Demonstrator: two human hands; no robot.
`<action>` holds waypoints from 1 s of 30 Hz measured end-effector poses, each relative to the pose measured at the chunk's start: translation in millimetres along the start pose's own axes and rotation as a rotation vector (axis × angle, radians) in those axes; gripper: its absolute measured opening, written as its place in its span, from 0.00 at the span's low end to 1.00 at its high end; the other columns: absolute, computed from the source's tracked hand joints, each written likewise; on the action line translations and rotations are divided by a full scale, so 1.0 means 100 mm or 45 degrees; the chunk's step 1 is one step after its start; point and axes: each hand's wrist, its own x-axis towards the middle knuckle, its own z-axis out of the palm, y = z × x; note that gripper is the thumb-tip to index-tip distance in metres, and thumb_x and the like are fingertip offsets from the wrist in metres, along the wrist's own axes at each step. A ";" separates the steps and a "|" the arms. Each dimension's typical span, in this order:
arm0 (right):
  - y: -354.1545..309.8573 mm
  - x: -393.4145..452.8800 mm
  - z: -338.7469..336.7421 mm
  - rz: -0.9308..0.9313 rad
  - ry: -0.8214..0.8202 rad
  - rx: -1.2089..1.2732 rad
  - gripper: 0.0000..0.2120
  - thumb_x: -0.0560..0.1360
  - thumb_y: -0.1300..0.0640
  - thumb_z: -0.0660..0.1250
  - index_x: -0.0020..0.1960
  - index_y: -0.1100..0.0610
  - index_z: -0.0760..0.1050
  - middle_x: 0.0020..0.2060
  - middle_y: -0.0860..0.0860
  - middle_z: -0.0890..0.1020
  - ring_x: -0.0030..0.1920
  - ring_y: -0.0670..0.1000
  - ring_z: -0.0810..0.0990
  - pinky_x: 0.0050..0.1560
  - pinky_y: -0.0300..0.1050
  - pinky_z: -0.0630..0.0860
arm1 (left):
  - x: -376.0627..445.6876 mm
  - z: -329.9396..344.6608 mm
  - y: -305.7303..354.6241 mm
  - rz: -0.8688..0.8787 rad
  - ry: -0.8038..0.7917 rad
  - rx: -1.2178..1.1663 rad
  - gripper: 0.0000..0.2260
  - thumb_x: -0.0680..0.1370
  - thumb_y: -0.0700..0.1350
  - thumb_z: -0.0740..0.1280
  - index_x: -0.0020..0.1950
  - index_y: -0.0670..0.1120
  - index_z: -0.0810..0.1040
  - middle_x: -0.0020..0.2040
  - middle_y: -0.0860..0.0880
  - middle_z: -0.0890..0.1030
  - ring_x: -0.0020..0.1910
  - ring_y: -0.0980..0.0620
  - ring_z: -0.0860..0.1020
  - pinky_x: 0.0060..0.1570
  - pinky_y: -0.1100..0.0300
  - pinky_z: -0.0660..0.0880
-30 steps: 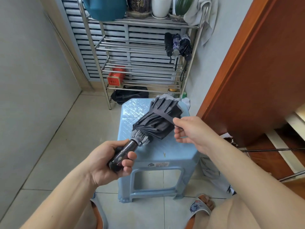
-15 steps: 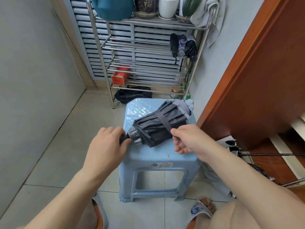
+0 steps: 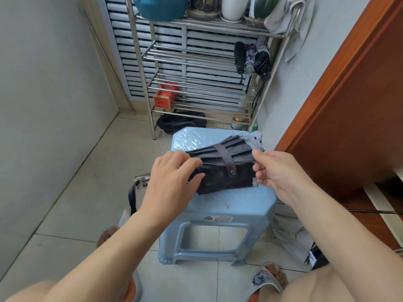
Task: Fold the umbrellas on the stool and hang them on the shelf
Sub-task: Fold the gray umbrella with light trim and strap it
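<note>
A folded dark grey umbrella (image 3: 220, 168) lies sideways just over the light blue plastic stool (image 3: 229, 205). Its strap (image 3: 226, 159) is wrapped round the canopy and snapped shut. My left hand (image 3: 170, 182) grips the handle end and hides the handle; a wrist loop (image 3: 132, 197) dangles below it. My right hand (image 3: 277, 173) pinches the canopy's other end. Light grey fabric (image 3: 256, 138) shows behind the umbrella on the stool's far right. Three folded umbrellas (image 3: 253, 58) hang at the right of the steel shelf (image 3: 196, 53).
A red box (image 3: 165, 95) sits on a lower rack, with a black bag (image 3: 181, 123) and a can (image 3: 238, 124) on the floor under it. Pots and a towel (image 3: 287, 22) are on top. A wooden door (image 3: 349, 94) stands right; grey cloth (image 3: 287, 232) lies beside the stool.
The umbrella has swung from pointing away to lying crosswise. My left hand went from under the handle to over it. My right hand left the strap, now snapped, and took the canopy end.
</note>
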 end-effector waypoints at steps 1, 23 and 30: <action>0.00 0.01 0.00 -0.024 0.025 -0.018 0.12 0.81 0.51 0.70 0.43 0.58 0.79 0.31 0.51 0.78 0.28 0.46 0.72 0.33 0.42 0.74 | 0.01 0.01 0.00 0.022 0.022 0.030 0.09 0.74 0.42 0.78 0.53 0.46 0.83 0.46 0.49 0.77 0.45 0.45 0.73 0.46 0.54 0.67; 0.14 0.03 0.01 0.001 0.088 -0.190 0.11 0.82 0.55 0.67 0.43 0.59 0.76 0.32 0.52 0.75 0.28 0.48 0.71 0.32 0.43 0.74 | -0.08 0.07 0.00 0.224 0.130 0.153 0.07 0.75 0.32 0.70 0.42 0.42 0.80 0.42 0.46 0.78 0.36 0.43 0.73 0.37 0.49 0.71; 0.09 -0.02 0.02 -0.023 0.108 -0.015 0.08 0.83 0.53 0.65 0.52 0.58 0.77 0.40 0.55 0.83 0.32 0.49 0.79 0.35 0.44 0.81 | -0.18 0.07 0.15 -0.348 0.052 -0.082 0.08 0.75 0.47 0.76 0.49 0.49 0.79 0.44 0.54 0.77 0.44 0.49 0.73 0.47 0.51 0.69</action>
